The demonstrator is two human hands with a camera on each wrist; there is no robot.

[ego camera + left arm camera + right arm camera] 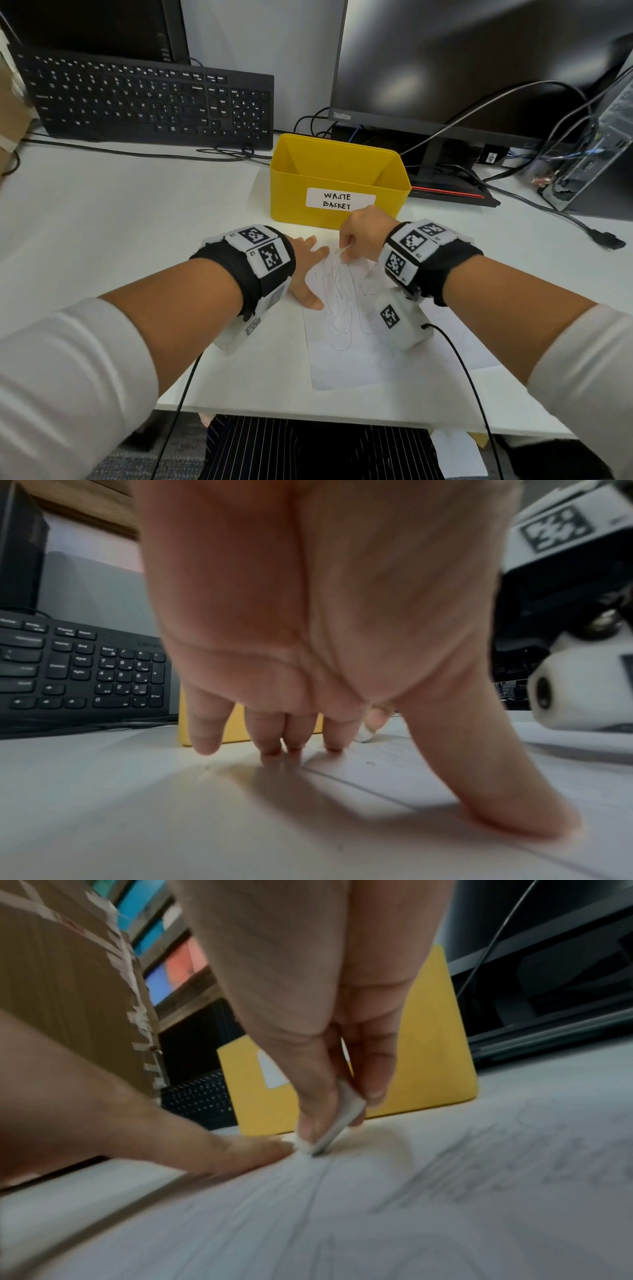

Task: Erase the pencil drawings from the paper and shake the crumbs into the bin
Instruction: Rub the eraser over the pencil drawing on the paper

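thin white paper sheet [346, 346] lies flat on the desk [137, 212] just in front of the yellow waste basket [337, 178]; left hand [305, 270] pins its far-left corner w/ fingers spread flat. right hand [363, 233] pinches a small white eraser [337, 1118] btwn thumb & fingers, tip on the pencil drawings [342, 294]. sheet looks light, floppy, prob. easy to crease, so best lifted by both side edges & kept level w/ crumbs.

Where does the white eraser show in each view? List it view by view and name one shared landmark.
Head: eraser just above centre, pinched in the right hand, on the paper's far end.
Left wrist: small white tip right of centre, past the fingers.
Right wrist: centre, pinched, tip on the paper.
Shared landmark: the yellow waste basket behind it.
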